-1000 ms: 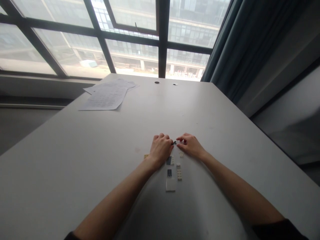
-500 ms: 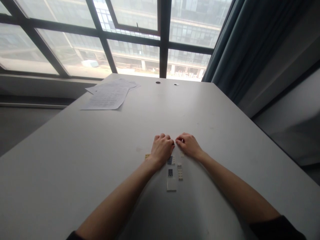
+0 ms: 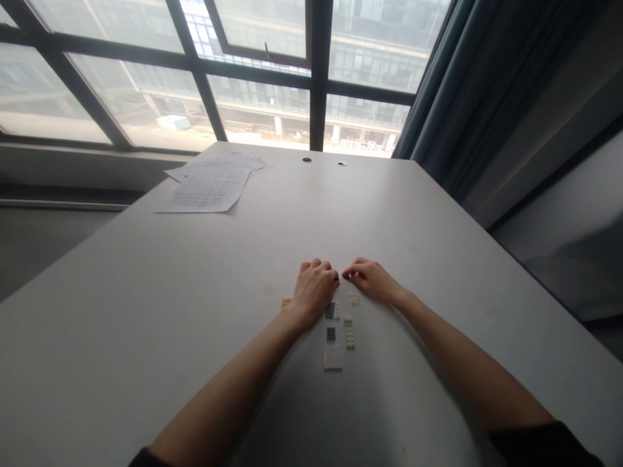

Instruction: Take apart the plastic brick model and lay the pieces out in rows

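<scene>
My left hand is closed just above the white table, with a dark speck at its fingertips too small to name. Across a narrow gap, my right hand pinches a small dark building brick. Nearer to me lie a grey-and-white studded piece, a dark studded plate and a smooth white tile. A cream studded plate, a small white piece and a cream piece lie right of them. My left wrist partly covers a yellow studded piece.
Printed papers lie at the table's far left. Two round cable holes, one a dark grommet, sit near the back edge. Beyond are large windows, with a blue-grey curtain at the right.
My right hand has shifted slightly, and the dark brick in its fingers now shows. The cream piece beside that hand is more exposed. My left hand stays almost still.
</scene>
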`<state>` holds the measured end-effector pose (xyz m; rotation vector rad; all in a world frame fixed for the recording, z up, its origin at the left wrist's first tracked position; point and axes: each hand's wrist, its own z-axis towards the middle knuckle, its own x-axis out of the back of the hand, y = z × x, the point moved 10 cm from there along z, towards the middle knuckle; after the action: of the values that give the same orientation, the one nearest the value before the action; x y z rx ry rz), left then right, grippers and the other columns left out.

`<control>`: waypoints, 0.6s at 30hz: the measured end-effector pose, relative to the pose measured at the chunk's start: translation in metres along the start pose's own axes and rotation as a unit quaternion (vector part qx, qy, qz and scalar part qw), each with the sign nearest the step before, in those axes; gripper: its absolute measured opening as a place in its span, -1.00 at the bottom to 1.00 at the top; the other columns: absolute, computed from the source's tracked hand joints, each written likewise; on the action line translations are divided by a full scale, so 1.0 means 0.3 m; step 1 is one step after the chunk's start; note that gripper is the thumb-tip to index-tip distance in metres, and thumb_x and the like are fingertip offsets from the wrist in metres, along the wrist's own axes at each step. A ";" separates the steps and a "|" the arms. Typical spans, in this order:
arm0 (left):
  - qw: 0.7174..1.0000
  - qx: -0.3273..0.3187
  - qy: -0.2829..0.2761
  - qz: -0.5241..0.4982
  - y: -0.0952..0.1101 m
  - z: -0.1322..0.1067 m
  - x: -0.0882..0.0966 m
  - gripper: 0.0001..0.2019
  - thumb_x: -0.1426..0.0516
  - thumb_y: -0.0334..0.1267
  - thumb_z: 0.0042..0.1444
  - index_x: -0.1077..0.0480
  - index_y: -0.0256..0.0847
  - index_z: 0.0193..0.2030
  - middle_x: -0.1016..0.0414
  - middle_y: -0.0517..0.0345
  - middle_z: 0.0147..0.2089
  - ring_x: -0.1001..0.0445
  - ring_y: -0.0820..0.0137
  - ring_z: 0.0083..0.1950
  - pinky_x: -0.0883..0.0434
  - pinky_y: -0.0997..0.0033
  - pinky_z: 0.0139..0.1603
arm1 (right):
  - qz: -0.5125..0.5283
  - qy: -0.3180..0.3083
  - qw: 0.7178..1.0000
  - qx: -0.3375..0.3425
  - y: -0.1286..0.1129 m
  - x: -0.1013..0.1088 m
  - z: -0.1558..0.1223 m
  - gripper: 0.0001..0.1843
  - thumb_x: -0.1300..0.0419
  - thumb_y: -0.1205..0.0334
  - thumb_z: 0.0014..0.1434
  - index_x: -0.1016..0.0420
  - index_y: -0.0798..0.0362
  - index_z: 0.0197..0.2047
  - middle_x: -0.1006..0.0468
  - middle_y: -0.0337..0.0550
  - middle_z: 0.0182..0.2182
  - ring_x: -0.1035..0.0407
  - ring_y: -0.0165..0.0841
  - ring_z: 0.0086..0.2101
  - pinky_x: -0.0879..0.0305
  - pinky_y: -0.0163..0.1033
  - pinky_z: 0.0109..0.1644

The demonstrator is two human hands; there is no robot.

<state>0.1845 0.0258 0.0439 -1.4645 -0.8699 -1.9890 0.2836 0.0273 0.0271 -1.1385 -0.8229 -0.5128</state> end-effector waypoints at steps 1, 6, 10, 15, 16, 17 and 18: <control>1.000 -0.001 0.000 0.001 0.002 0.000 0.000 -0.85 -0.13 -0.24 0.17 -0.55 -0.15 -0.25 -0.52 0.02 -0.20 -0.36 0.23 -0.09 -0.20 0.20 -0.04 | -0.005 0.001 1.000 -0.001 -0.002 0.000 0.001 -0.75 -0.14 0.45 0.14 -0.59 0.01 -0.20 -0.46 -0.23 -0.33 -0.34 -0.47 -0.38 -0.24 -0.35 -0.19; 1.000 -0.007 0.008 -0.003 0.014 -0.005 0.023 -0.85 -0.13 -0.24 0.19 -0.53 -0.16 -0.22 -0.52 0.04 -0.17 -0.35 0.23 -0.06 -0.20 0.19 -0.01 | -0.014 0.017 0.999 -0.028 -0.008 0.016 -0.017 -0.84 -0.17 0.39 0.16 -0.56 0.05 -0.22 -0.45 -0.21 -0.32 -0.33 -0.45 -0.37 -0.25 -0.32 -0.19; 0.999 -0.013 0.032 -0.021 0.025 -0.034 0.093 -0.87 -0.15 -0.23 0.19 -0.51 -0.13 -0.20 -0.52 0.09 -0.15 -0.35 0.26 -0.05 -0.20 0.20 0.02 | -0.008 0.053 0.997 -0.048 -0.019 0.069 -0.079 -0.86 -0.19 0.38 0.14 -0.54 0.05 -0.22 -0.44 -0.20 -0.32 -0.33 -0.41 -0.34 -0.26 -0.28 -0.18; 0.993 -0.041 0.095 -0.061 0.043 -0.163 0.223 -0.89 -0.15 -0.23 0.19 -0.50 -0.11 -0.19 -0.53 0.14 -0.16 -0.37 0.31 -0.07 -0.22 0.22 0.04 | 0.032 0.070 0.996 -0.053 -0.093 0.109 -0.210 -0.87 -0.18 0.31 0.17 -0.52 0.01 -0.19 -0.45 -0.17 -0.29 -0.35 -0.34 -0.27 -0.30 -0.25 -0.20; 0.992 -0.047 0.101 -0.066 0.046 -0.199 0.238 -0.89 -0.15 -0.23 0.19 -0.50 -0.10 -0.19 -0.53 0.15 -0.17 -0.37 0.32 -0.08 -0.23 0.23 0.04 | 0.041 0.073 0.995 -0.055 -0.112 0.107 -0.241 -0.87 -0.18 0.30 0.17 -0.52 0.00 -0.20 -0.46 -0.16 -0.28 -0.36 -0.33 -0.26 -0.31 -0.23 -0.20; 0.991 -0.054 0.104 -0.070 0.048 -0.235 0.246 -0.90 -0.15 -0.23 0.20 -0.49 -0.10 -0.20 -0.53 0.16 -0.19 -0.37 0.33 -0.09 -0.23 0.24 0.03 | 0.046 0.073 0.995 -0.053 -0.134 0.101 -0.271 -0.87 -0.19 0.30 0.17 -0.51 -0.01 -0.20 -0.47 -0.15 -0.27 -0.36 -0.32 -0.24 -0.32 -0.21 -0.17; 0.990 -0.060 0.103 -0.075 0.050 -0.270 0.248 -0.89 -0.14 -0.23 0.21 -0.49 -0.10 -0.20 -0.53 0.16 -0.19 -0.37 0.34 -0.09 -0.24 0.24 0.03 | 0.050 0.069 0.995 -0.048 -0.156 0.089 -0.299 -0.88 -0.19 0.31 0.17 -0.51 -0.02 -0.20 -0.47 -0.14 -0.26 -0.36 -0.30 -0.22 -0.32 -0.19 -0.14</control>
<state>0.1235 -0.0472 0.1011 -1.2593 -0.8024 -2.2926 0.2934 -0.0719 0.0590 -1.2122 -0.6245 -0.5465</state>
